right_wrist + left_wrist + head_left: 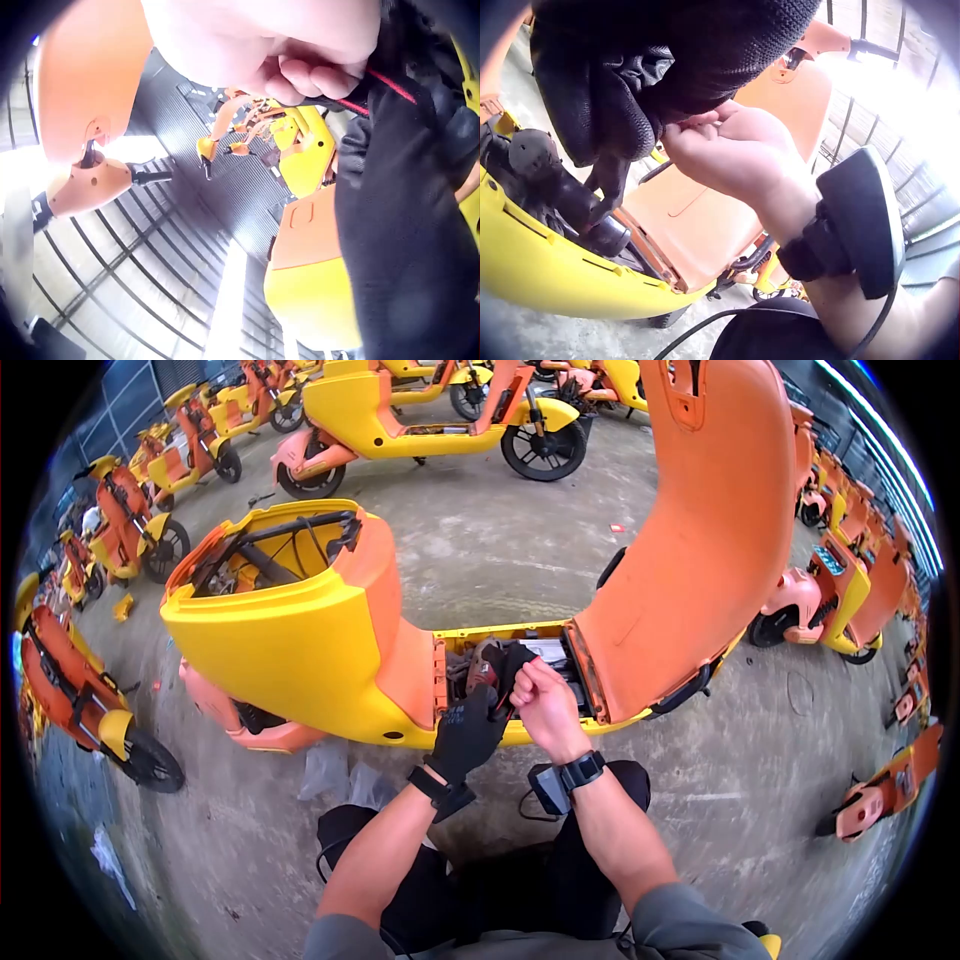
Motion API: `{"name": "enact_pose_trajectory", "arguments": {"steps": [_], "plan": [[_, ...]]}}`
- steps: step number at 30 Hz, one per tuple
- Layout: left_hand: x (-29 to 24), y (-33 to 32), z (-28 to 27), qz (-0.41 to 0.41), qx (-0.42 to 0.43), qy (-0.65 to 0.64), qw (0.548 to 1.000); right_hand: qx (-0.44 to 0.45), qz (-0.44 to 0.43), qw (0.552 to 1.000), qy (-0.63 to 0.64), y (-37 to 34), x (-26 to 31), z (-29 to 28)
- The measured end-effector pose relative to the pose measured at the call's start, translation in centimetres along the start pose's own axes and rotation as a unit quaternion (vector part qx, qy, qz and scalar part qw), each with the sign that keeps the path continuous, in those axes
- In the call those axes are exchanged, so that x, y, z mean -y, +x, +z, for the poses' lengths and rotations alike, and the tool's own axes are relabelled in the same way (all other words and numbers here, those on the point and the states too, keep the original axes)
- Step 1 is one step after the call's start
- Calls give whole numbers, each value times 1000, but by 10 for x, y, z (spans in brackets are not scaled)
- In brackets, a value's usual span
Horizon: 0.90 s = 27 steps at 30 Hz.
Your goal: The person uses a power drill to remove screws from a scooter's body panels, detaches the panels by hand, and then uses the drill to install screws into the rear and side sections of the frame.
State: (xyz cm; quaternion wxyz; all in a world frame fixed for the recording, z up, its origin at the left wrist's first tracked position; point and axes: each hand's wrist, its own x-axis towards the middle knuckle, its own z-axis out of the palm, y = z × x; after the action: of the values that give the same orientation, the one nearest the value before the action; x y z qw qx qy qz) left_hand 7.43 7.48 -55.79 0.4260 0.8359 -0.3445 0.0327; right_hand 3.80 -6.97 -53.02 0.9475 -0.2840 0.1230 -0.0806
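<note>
A dark glove covers the left hand point(468, 735), whose curled fingers grip a black cloth item point(515, 658) above the open floor section of a yellow and orange scooter point(290, 650). The bare right hand point(548, 705) is close beside it, pinching the cloth with curled fingers. In the right wrist view, red lines mark the cloth's edge point(394, 86) by the right hand point(277, 37). The left wrist view has the gloved hand point(667, 60) against the right hand point(731, 150), partly hiding the cloth.
Inside the scooter's open section are dark parts and a silvery box point(545, 647). An orange seat body point(690, 550) rises at the right. Other scooters point(430, 425) stand around on the concrete floor, and clear plastic point(325, 773) lies near the person's legs.
</note>
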Motion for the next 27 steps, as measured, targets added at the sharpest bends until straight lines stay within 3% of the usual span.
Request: {"name": "enact_pose_trajectory", "arguments": {"steps": [1, 3, 5, 7, 8, 10, 14, 17, 19, 21, 24, 27], "plan": [[-4, 1, -2, 7, 0, -14, 1000, -2, -3, 1000, 2, 3, -4, -4], [-9, 2, -3, 15, 3, -30, 999, -14, -87, 988, -129, 6, -9, -4], [-14, 1, -5, 14, -38, -11, 999, -16, -65, 994, -82, 2, -7, 6], [-26, 7, -17, 27, -48, -34, 998, 10, -69, 973, -221, 5, -8, 9], [-32, 9, -23, 39, -58, -56, 996, 11, -68, 973, -220, 5, -11, 8], [-41, 10, -30, 79, -65, -38, 994, 39, -145, 844, -514, 4, -17, 1], [-44, 4, -26, 193, -70, 31, 978, 87, -185, 846, -493, 5, -19, -3], [-48, 2, -21, 158, -66, -4, 985, 134, -51, 935, -325, 14, -11, -1], [-51, 4, -20, 113, -44, -2, 993, 183, -11, 926, -330, 12, 2, 18], [-45, 7, -13, 68, -72, 18, 995, 187, 3, 958, -219, 7, -2, 29], [-44, 9, -7, 41, -107, -36, 993, 223, 46, 966, -124, -1, 0, 41], [-46, 18, -10, 91, -162, 66, 980, 217, 78, 971, -57, -4, 2, 46]]}}
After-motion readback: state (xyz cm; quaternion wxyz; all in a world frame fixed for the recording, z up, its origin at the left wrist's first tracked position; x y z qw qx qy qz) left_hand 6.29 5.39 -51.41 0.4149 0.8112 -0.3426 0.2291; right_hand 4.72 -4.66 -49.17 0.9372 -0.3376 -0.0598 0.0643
